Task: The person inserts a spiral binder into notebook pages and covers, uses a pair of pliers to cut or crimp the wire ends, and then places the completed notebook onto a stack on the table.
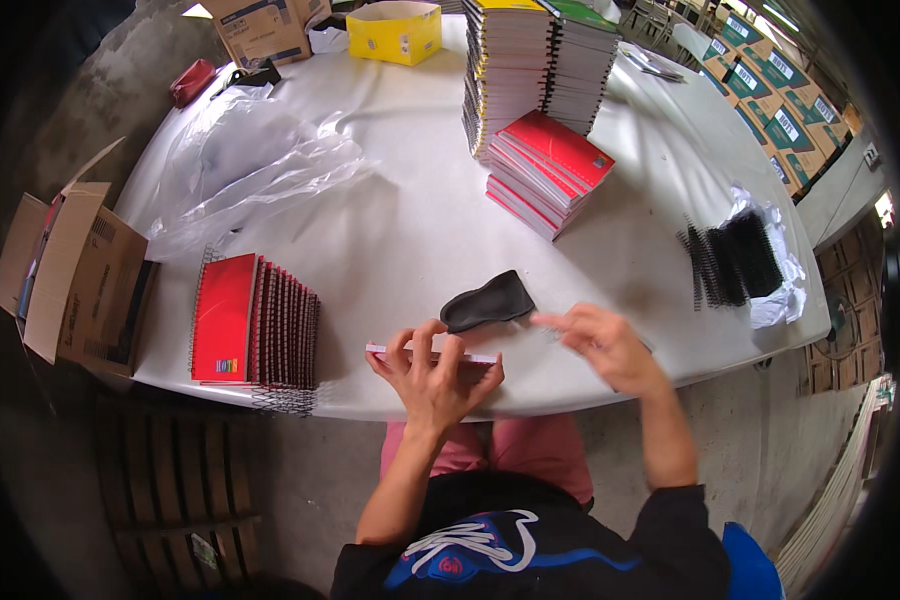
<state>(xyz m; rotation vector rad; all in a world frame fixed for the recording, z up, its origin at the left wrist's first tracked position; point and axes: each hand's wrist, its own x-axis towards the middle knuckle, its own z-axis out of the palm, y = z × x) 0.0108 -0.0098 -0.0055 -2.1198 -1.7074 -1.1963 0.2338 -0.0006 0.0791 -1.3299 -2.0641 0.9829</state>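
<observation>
Reading the clock from the middle of my view, I find an opened cardboard box (pixel 95 275) at nine o'clock, beside the white-covered table (pixel 390 240). A red pouch (pixel 192 82) lies farther out, between ten and eleven. Back at nine, closer in, I have a fanned batch of red spiral notebooks (pixel 225 315), wire coils showing along its side. Crumpled clear plastic (pixel 240 165) spreads at ten, and a yellow box (pixel 395 35) sits just short of twelve.

At six, over the table's near edge, I see the left hand (pixel 430 385) with its fingers curled and thumb spread, gripping a thin notebook (pixel 481 358) that shows me only its pale, pinkish edge. Just beyond it, near the centre, lies a black curved pad (pixel 485 302).

Tall stacks of spiral-bound notebooks (pixel 515 75) rise between twelve and one; a red-covered pile (pixel 550 170) leans in front of them at one. Between three and four, the right hand (pixel 615 350) is blurred, index finger reaching toward the pad; I cannot tell whether its fingers hold anything. Black wire coils (pixel 735 260) rest on white wrapping (pixel 778 305) at three, and stacked cartons (pixel 775 100) stand off the table at two.
</observation>
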